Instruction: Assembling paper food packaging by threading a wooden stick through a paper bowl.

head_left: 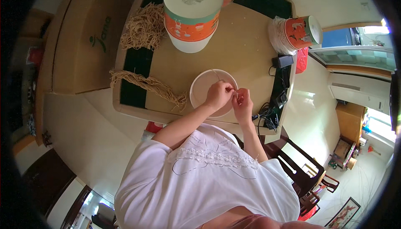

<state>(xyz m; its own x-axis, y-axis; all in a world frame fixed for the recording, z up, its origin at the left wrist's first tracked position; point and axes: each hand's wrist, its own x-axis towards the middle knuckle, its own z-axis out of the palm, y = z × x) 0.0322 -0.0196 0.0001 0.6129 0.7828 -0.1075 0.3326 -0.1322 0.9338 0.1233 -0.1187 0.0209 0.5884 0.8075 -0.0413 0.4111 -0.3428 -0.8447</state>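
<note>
Two hands pinching a thin cord over a paper bowl at the desk's near edge

We see our left hand [218, 94] and right hand [242, 102] meeting over a shallow round paper bowl [204, 85], pale and smooth inside, which sits at the near edge of the tan desk [246, 49]. The fingers of both hands are curled almost shut, tips pinched on a thin pale cord [217, 75] that arcs across the bowl. A ropey bundle of straw-coloured cords [146, 85] lies along the desk's near left corner, with a looser tangle [144, 26] at the far left. A tall stack of orange-and-white bowls [192, 16] stands upside down at the far edge; another stack [298, 32] lies on its side at the right edge.
</note>
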